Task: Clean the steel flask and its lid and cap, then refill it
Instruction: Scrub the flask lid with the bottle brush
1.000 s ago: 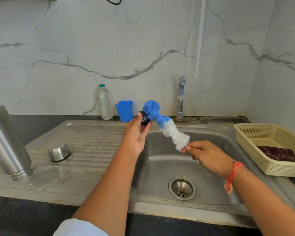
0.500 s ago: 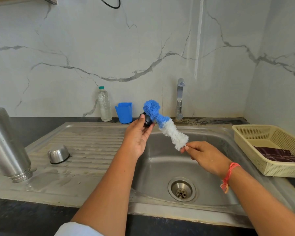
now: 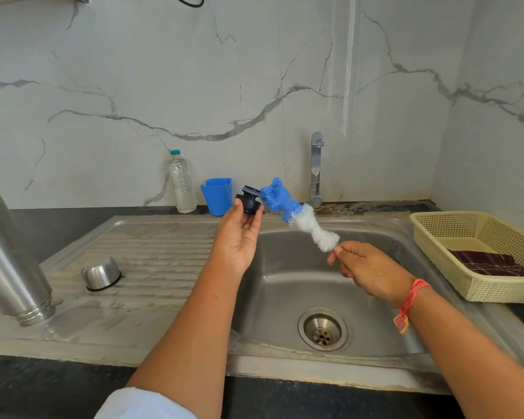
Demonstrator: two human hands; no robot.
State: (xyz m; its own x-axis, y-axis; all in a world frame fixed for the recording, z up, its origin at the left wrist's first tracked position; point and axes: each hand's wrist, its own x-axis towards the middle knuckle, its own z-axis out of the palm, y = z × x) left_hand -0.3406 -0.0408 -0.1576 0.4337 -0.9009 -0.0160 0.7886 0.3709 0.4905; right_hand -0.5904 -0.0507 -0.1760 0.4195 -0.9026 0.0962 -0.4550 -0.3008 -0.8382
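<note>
- Black plastic, the lid point(image 3: 250, 201) is held up in the air over the back left edge of the sink point(image 3: 285, 293), its flat top tipped toward the wall.
- The left hand point(image 3: 239, 237) holds it palm up. The thumb and fingers point(image 3: 257, 215) pinch the lid's lower body from opposite sides, and the rest of the hand is relaxed.
- The lid looks light and stiff. It is probably slick if wet, so the ribbed lower part is a better place to grip than the smooth top disc.
- A brush point(image 3: 297, 214) with blue bristles at the tip and white ones lower down slants from the lid to the right hand point(image 3: 366, 270). Its blue end touches the right side of the lid.
- The right fingers point(image 3: 335, 254) pinch the thin handle just below the white bristles. The handle itself is mostly hidden.
- The bristles are soft and give way, so the scrubbing force has to come from holding the lid steady against them.
- The steel flask point(image 3: 9, 261) stands mouth down and leaning at the far left of the drainboard point(image 3: 164, 255). It is tall, smooth and likely the heaviest piece, so it is best gripped around the middle of the body.
- The steel cap point(image 3: 101, 273) lies rim down on the drainboard, well apart from both hands.
- Judging by this, the lid scrub is under way, and rinsing and refilling are not yet done.
- The tap point(image 3: 316, 167) shows no water running.
- A clear bottle point(image 3: 182, 182) and a blue cup point(image 3: 217, 195) stand on the dark desk point(image 3: 43, 385) by the wall.
- At the right, a cream basket point(image 3: 478, 231) holds a dark cloth point(image 3: 493, 263).
</note>
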